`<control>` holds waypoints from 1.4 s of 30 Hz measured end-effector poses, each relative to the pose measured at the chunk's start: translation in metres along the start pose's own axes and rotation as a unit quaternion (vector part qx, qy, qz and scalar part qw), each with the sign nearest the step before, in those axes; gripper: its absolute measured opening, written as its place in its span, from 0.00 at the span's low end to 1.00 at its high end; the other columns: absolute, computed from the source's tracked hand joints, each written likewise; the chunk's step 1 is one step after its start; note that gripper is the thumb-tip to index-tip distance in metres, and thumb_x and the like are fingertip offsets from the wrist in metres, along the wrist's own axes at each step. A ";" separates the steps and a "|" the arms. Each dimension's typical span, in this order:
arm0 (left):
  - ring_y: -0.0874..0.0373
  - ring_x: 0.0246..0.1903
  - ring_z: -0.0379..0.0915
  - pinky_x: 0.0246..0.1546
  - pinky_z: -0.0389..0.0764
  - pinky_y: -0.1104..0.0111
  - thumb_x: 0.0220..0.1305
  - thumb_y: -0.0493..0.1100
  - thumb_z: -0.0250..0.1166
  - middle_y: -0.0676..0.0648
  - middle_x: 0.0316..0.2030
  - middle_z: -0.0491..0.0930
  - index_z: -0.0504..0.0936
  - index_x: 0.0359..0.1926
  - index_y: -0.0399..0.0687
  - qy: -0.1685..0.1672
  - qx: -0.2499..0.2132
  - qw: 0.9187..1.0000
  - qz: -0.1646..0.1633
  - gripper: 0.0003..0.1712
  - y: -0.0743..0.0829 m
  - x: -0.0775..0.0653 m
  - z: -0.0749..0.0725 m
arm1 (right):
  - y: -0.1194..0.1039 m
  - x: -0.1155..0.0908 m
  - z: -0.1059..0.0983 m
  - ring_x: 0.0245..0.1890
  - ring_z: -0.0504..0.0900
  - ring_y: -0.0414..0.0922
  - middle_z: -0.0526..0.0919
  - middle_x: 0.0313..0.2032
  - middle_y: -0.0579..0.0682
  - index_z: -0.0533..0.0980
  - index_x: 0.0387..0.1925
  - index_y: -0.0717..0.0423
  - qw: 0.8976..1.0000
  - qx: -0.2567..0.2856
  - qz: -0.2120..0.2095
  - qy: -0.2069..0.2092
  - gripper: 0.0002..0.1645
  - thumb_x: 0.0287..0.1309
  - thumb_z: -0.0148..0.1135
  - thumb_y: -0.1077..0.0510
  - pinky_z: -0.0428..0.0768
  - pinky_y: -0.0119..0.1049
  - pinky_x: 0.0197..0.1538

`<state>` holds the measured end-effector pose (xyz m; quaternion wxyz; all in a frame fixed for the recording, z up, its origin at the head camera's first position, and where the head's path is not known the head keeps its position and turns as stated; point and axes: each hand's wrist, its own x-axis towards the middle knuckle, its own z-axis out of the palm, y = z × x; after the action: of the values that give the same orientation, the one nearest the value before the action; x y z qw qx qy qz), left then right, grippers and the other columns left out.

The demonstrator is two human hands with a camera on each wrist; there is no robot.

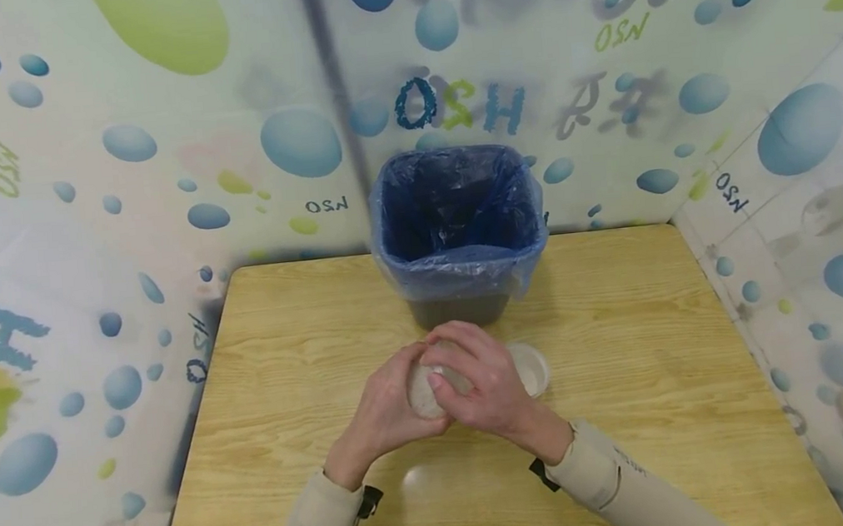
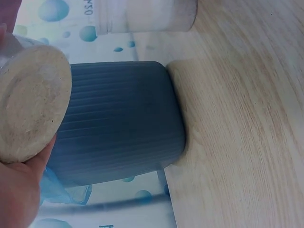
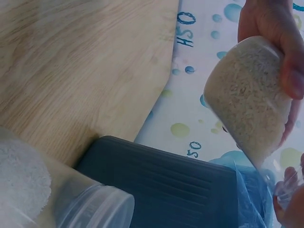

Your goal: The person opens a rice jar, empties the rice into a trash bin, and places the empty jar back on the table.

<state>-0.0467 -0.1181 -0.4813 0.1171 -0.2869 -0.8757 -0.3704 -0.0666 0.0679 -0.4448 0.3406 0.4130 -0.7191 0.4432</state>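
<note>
My left hand (image 1: 381, 406) grips a clear jar (image 3: 249, 95) partly filled with pale, rice-like grains. It is held tilted above the table, its round base (image 2: 33, 104) facing the left wrist camera. My right hand (image 1: 486, 378) reaches over the jar's top with bent fingers. In the right wrist view its fingers (image 3: 287, 206) pinch the clear, ridged lid (image 3: 286, 190) at the jar's mouth. Close by the right hand, a second clear jar (image 3: 21, 180) of white grains stands upright on the table; its clear cap (image 3: 102, 209) shows in the right wrist view.
A dark grey trash bin (image 2: 118, 123) lined with a blue bag (image 1: 467, 263) stands just beyond the hands, at the back of the wooden table (image 1: 292, 333). Walls printed with blue and green drops (image 1: 301, 144) surround the table at the back and sides.
</note>
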 end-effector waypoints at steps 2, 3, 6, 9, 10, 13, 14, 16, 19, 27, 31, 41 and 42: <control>0.53 0.43 0.81 0.38 0.85 0.61 0.37 0.53 0.83 0.42 0.52 0.82 0.72 0.66 0.37 0.001 0.003 1.000 0.004 0.54 -0.001 0.000 0.000 | 0.000 0.000 0.000 0.46 0.83 0.55 0.85 0.43 0.59 0.83 0.39 0.57 1.000 0.001 -0.013 0.002 0.12 0.69 0.56 0.55 0.83 0.48 0.52; 0.53 0.44 0.81 0.38 0.85 0.61 0.37 0.53 0.83 0.42 0.52 0.82 0.71 0.66 0.37 0.002 0.003 1.000 0.007 0.55 -0.001 0.000 0.000 | 0.000 0.001 0.000 0.46 0.83 0.55 0.85 0.43 0.59 0.83 0.39 0.57 1.000 0.002 -0.019 0.004 0.12 0.70 0.56 0.55 0.83 0.48 0.52; 0.52 0.45 0.81 0.40 0.85 0.60 0.37 0.53 0.83 0.42 0.53 0.82 0.71 0.67 0.37 0.004 0.004 1.000 0.016 0.56 -0.002 0.000 0.000 | 0.001 0.002 -0.001 0.46 0.83 0.56 0.85 0.43 0.59 0.82 0.39 0.57 0.999 0.005 -0.040 0.007 0.13 0.71 0.55 0.55 0.83 0.49 0.52; 0.52 0.47 0.81 0.43 0.85 0.60 0.38 0.53 0.83 0.42 0.55 0.82 0.70 0.68 0.37 0.000 -0.006 1.000 0.017 0.57 -0.003 0.000 0.000 | 0.002 0.003 -0.002 0.46 0.84 0.57 0.85 0.43 0.60 0.83 0.38 0.57 0.998 0.006 -0.059 0.006 0.13 0.70 0.55 0.55 0.84 0.50 0.51; 0.52 0.48 0.81 0.43 0.85 0.60 0.38 0.52 0.82 0.42 0.56 0.82 0.70 0.69 0.37 -0.005 -0.019 1.000 0.012 0.56 -0.003 -0.001 -0.001 | 0.003 0.003 -0.002 0.46 0.84 0.57 0.86 0.43 0.60 0.83 0.38 0.57 0.998 0.003 -0.068 0.002 0.13 0.70 0.55 0.55 0.84 0.50 0.51; 0.51 0.50 0.80 0.45 0.84 0.60 0.39 0.49 0.82 0.41 0.59 0.80 0.69 0.70 0.39 -0.026 -0.073 0.997 -0.015 0.56 -0.003 -0.005 -0.001 | 0.005 0.005 -0.004 0.46 0.85 0.58 0.86 0.44 0.61 0.83 0.37 0.57 0.995 0.004 -0.101 -0.021 0.14 0.69 0.54 0.55 0.84 0.53 0.52; 0.51 0.50 0.80 0.46 0.83 0.60 0.39 0.48 0.82 0.41 0.60 0.80 0.69 0.71 0.40 -0.032 -0.090 0.995 -0.025 0.56 -0.002 -0.005 -0.001 | 0.007 0.005 -0.005 0.47 0.85 0.58 0.87 0.45 0.61 0.83 0.37 0.57 0.993 0.006 -0.110 -0.033 0.14 0.69 0.53 0.55 0.83 0.54 0.53; 0.51 0.50 0.79 0.45 0.83 0.60 0.39 0.46 0.82 0.42 0.60 0.80 0.68 0.71 0.41 -0.037 -0.112 0.992 -0.044 0.56 -0.002 -0.007 -0.001 | 0.010 0.006 -0.006 0.48 0.85 0.58 0.87 0.46 0.61 0.83 0.38 0.57 0.991 0.013 -0.121 -0.058 0.15 0.69 0.52 0.55 0.82 0.56 0.55; 0.50 0.52 0.78 0.49 0.82 0.57 0.39 0.47 0.83 0.42 0.60 0.78 0.68 0.71 0.41 -0.034 -0.094 0.994 -0.047 0.56 -0.003 -0.005 0.001 | 0.015 0.005 -0.009 0.55 0.83 0.60 0.85 0.50 0.61 0.83 0.45 0.58 0.990 0.018 -0.099 -0.096 0.20 0.72 0.49 0.52 0.78 0.61 0.60; 0.46 0.49 0.79 0.46 0.84 0.53 0.38 0.50 0.85 0.39 0.54 0.80 0.72 0.65 0.36 0.021 0.028 0.999 0.001 0.53 -0.005 0.009 -0.004 | 0.005 0.002 -0.035 0.67 0.72 0.58 0.69 0.69 0.61 0.67 0.73 0.55 0.968 -0.065 0.134 -0.204 0.45 0.70 0.45 0.28 0.79 0.56 0.60; 0.46 0.49 0.80 0.45 0.84 0.54 0.40 0.49 0.84 0.38 0.54 0.80 0.73 0.64 0.34 0.037 0.029 0.999 -0.003 0.51 -0.005 0.009 -0.006 | -0.006 0.008 -0.043 0.62 0.75 0.56 0.70 0.67 0.59 0.64 0.77 0.51 0.944 -0.086 0.208 -0.241 0.51 0.67 0.48 0.22 0.80 0.55 0.57; 0.43 0.49 0.80 0.43 0.86 0.53 0.40 0.49 0.84 0.35 0.55 0.79 0.71 0.64 0.32 0.042 0.039 0.998 0.016 0.51 -0.006 0.005 -0.003 | -0.021 0.020 -0.048 0.59 0.76 0.55 0.73 0.64 0.57 0.66 0.76 0.45 0.918 -0.103 0.265 -0.278 0.48 0.61 0.67 0.31 0.80 0.53 0.55; 0.43 0.48 0.80 0.43 0.86 0.53 0.40 0.49 0.84 0.35 0.55 0.79 0.71 0.64 0.32 0.041 0.037 0.998 0.017 0.51 -0.006 0.005 -0.003 | -0.021 0.020 -0.048 0.59 0.76 0.55 0.74 0.64 0.58 0.66 0.76 0.45 0.918 -0.102 0.262 -0.279 0.48 0.62 0.67 0.32 0.80 0.53 0.55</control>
<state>-0.0543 -0.1216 -0.4810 0.1693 -0.2816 -0.8784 -0.3472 -0.0504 0.1000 -0.4019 0.0378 0.2798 -0.9088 0.3072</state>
